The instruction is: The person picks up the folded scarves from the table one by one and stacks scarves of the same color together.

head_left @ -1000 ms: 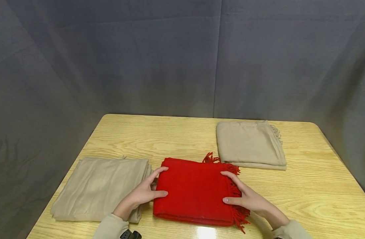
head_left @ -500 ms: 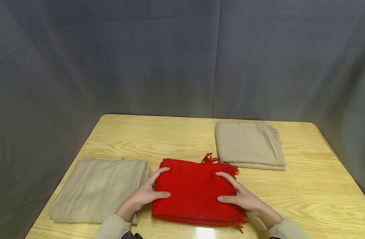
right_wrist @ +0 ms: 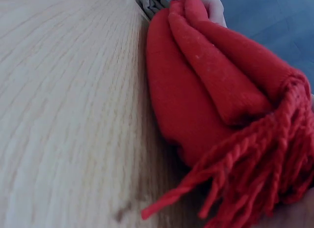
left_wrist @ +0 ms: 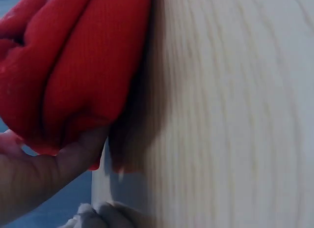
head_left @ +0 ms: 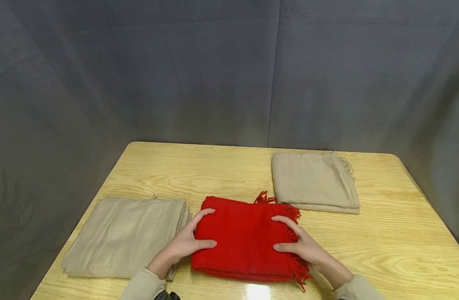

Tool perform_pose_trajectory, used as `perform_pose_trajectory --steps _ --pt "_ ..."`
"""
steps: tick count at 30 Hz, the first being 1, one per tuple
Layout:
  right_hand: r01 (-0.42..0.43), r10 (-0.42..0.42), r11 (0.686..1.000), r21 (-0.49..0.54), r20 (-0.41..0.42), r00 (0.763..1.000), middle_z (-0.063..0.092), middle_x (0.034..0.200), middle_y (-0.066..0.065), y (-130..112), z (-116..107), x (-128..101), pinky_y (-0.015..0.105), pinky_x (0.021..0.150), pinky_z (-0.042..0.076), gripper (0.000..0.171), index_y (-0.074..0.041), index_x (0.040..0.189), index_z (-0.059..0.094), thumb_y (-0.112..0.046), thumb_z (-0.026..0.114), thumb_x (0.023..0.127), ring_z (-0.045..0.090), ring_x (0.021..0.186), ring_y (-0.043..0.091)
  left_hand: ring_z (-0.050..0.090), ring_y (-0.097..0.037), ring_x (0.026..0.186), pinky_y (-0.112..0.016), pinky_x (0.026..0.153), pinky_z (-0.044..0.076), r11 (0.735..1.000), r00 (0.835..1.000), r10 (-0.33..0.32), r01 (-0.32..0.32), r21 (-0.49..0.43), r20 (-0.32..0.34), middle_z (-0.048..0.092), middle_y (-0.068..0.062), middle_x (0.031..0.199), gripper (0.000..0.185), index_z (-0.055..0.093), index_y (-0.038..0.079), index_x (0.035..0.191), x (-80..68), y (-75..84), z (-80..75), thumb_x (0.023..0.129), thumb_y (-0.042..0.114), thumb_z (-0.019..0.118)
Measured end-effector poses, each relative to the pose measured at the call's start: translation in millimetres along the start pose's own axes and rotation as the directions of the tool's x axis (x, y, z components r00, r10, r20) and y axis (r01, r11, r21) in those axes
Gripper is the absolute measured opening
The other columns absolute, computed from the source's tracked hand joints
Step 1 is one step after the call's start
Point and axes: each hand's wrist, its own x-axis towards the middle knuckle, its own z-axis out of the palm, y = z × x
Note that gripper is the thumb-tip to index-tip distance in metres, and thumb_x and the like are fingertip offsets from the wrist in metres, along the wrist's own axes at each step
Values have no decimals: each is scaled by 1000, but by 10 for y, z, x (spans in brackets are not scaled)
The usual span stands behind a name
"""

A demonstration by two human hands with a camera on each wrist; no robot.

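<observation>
A folded red scarf with fringe along its right end lies at the front middle of the table. My left hand grips its left side, thumb and index finger on top. On the fringed side, my right hand holds the scarf the same way, thumb and index finger spread over the cloth. Seen from the left wrist, the thick folded layers of the scarf sit in the hand, with fingers reaching underneath. The right wrist view shows the twisted fringe hanging over the right hand, which is mostly hidden.
A folded beige cloth lies left of the scarf, beneath the left forearm. Another folded beige scarf with fringe lies at the back right, close to the red fringe. The wooden table is bordered by grey curtains.
My right hand has shifted slightly left, further onto the red scarf. My left hand has moved slightly right over its edge. Both beige cloths stay where they were.
</observation>
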Motion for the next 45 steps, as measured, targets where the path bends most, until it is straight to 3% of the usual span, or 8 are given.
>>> perform_pose_trajectory --steps 14,24,31,38,45 --pt "56 -53 993 100 -40 998 45 116 14 -61 35 -47 33 73 49 60 -5 128 42 -3 70 75 56 87 18 50 -27 97 -35 75 46 998 998 58 -58 17 -27 45 -14 122 71 41 18 131 -27 123 34 71 -7 69" --pt "71 -67 995 70 -47 997 46 115 13 -148 56 -57 32 75 48 59 -7 127 43 -2 69 75 56 90 18 52 -26 93 -36 72 49 996 996 86 -87 -28 -2 47 -16 117 69 40 17 131 -25 165 10 72 -10 64" --pt "70 -72 997 -23 -84 994 38 128 14 -241 70 -34 34 81 42 58 -11 126 47 -4 71 73 42 103 25 53 -27 93 -36 73 48 993 993 116 -117 -7 -13 47 -16 116 68 41 16 130 -32 195 -15 72 -11 64" --pt "88 -88 996 -7 -76 993 41 122 13 -310 68 -28 31 77 45 58 -10 126 46 -3 69 74 51 93 20 53 -26 91 -36 71 48 996 994 86 -83 34 -71 46 -14 118 68 43 18 129 -64 330 -34 71 -10 66" --pt "91 -90 996 1 -65 994 44 119 14 -381 68 -7 32 76 46 57 -10 128 45 -4 69 76 52 92 19 53 -26 91 -36 72 48 994 993 101 -98 58 -57 50 -16 111 67 42 16 129 -57 405 -96 71 -8 67"
